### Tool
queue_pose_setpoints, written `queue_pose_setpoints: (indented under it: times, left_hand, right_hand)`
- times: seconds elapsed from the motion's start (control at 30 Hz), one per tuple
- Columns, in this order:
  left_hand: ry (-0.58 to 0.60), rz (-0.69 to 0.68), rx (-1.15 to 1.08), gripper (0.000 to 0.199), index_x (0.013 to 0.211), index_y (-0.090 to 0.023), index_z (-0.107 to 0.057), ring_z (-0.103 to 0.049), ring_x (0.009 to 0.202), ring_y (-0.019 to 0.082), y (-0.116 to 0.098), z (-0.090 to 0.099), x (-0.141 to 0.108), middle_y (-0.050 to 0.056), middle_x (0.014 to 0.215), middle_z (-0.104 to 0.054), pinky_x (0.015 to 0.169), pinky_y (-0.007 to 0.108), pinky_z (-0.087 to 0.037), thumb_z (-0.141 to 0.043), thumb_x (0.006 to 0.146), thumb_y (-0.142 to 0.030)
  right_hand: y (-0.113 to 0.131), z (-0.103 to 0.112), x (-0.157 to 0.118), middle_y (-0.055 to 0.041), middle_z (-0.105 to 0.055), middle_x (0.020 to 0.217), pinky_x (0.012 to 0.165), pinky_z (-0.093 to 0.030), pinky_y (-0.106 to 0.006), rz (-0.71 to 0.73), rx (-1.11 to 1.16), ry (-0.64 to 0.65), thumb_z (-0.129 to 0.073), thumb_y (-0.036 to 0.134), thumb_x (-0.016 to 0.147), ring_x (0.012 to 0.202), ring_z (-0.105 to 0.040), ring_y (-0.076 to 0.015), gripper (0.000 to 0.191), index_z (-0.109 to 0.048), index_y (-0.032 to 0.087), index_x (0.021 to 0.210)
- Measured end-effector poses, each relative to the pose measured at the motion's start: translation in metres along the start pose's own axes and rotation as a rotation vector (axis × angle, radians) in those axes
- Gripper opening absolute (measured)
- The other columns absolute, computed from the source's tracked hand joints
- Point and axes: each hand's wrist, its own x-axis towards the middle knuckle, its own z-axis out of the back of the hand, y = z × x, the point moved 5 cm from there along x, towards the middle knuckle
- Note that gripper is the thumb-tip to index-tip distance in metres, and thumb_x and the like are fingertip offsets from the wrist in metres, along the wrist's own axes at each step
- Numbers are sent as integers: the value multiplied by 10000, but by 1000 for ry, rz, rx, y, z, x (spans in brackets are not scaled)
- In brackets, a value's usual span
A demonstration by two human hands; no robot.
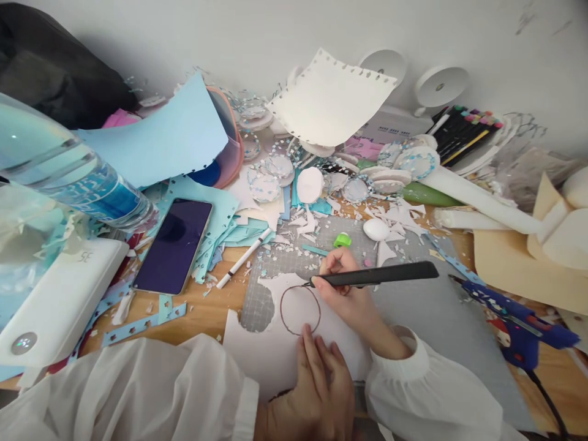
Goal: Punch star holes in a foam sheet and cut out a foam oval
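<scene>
My right hand (346, 294) is closed around a long black pen-like tool (390, 274). Its thin tip meets the upper edge of a brown circle outline (300, 310) on a sheet of white paper (257, 358). I cannot tell whether that tip is a nib or a blade. Pressing the sheet down just below the circle, my left hand (316, 383) lies with its fingers stretched out. Curved pieces are gone from the paper's left and upper edges. Beneath it is a grey cutting mat (413, 306). A bright green plastic item (342, 239) sits just beyond my right hand.
At left are a phone (174, 245), a white power bank (59, 300) and a water bottle (82, 171). A blue glue gun (519, 318) lies at right. Paper scraps, several decorated discs (264, 184) and a box of markers (463, 131) crowd the back. A white pen (244, 258) lies left of the mat.
</scene>
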Motion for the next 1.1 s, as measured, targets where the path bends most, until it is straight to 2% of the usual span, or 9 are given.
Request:
queue_pose_setpoints:
  times: [0.13, 0.23, 0.33, 0.5, 0.6, 0.7, 0.83, 0.97, 1.1]
  left_hand:
    - [8, 30, -22, 628, 1077, 14, -656, -710, 874, 389, -2, 0, -2, 217, 956, -704, 757, 526, -559, -297, 958, -487]
    - [22, 50, -19, 686, 1109, 18, -650, -708, 889, 392, -3, -1, -4, 221, 984, -699, 779, 523, -552, -283, 955, -540]
    - [48, 44, -15, 690, 1134, 16, -641, -704, 906, 396, -3, -1, -5, 228, 1002, -694, 796, 530, -540, -301, 950, -555]
    - [52, 31, -10, 703, 1122, 18, -646, -697, 918, 410, -1, 2, -3, 242, 1008, -691, 800, 555, -529, -311, 943, -573]
    - [69, 19, -13, 681, 1128, 2, -651, -687, 961, 407, 0, 3, -3, 233, 1035, -687, 814, 543, -530, -319, 946, -563]
    - [101, 32, -34, 616, 1163, -1, -635, -664, 1024, 408, 1, 2, -6, 229, 1091, -668, 849, 536, -520, -365, 950, -513]
    - [123, 64, -31, 442, 1231, -32, -596, -664, 1039, 385, 1, 2, -10, 197, 1139, -652, 888, 503, -505, -524, 913, -330]
    - [100, 53, 4, 415, 1220, -32, -609, -665, 1034, 391, 2, 1, -9, 190, 1107, -670, 857, 506, -520, -466, 928, -290]
    - [80, -82, 56, 401, 1192, -35, -631, -699, 959, 356, 8, 4, -6, 182, 1063, -687, 810, 477, -536, -442, 937, -281]
  right_hand:
    - [4, -1, 0, 73, -388, 614, 449, -236, -241, 47, -18, 9, -609, 212, 801, 485, -330, -92, 249, -371, 245, 737]
    - [4, 5, 2, 77, -374, 596, 483, -257, -247, 79, 13, -87, -606, 204, 798, 496, -323, -92, 272, -353, 238, 701]
    - [-3, 13, 3, 83, -350, 575, 503, -268, -252, 26, 83, -180, -594, 212, 805, 495, -315, -91, 278, -346, 235, 680]
    - [-6, 18, 1, 79, -367, 566, 490, -279, -249, 4, 77, -200, -630, 260, 797, 490, -325, -94, 298, -365, 233, 665]
    - [-3, 29, -4, 58, -437, 631, 485, -331, -243, 33, 28, -321, -647, 304, 817, 516, -388, -99, 256, -432, 235, 695]
    - [-1, 43, -9, 69, -430, 600, 443, -333, -242, 65, 103, -417, -612, 357, 876, 445, -364, -90, 144, -524, 262, 814]
    - [4, 50, -10, 63, -434, 550, 433, -325, -254, 120, 102, -259, -548, 401, 923, 423, -388, -100, 146, -604, 266, 927]
    - [7, 46, -15, 20, -569, 725, 516, -399, -263, 122, -81, -127, -593, 337, 895, 537, -512, -117, 131, -588, 261, 1002]
    - [11, 34, -20, 24, -564, 742, 556, -420, -254, 139, -165, -20, -588, 213, 868, 591, -534, -124, 164, -525, 263, 1012]
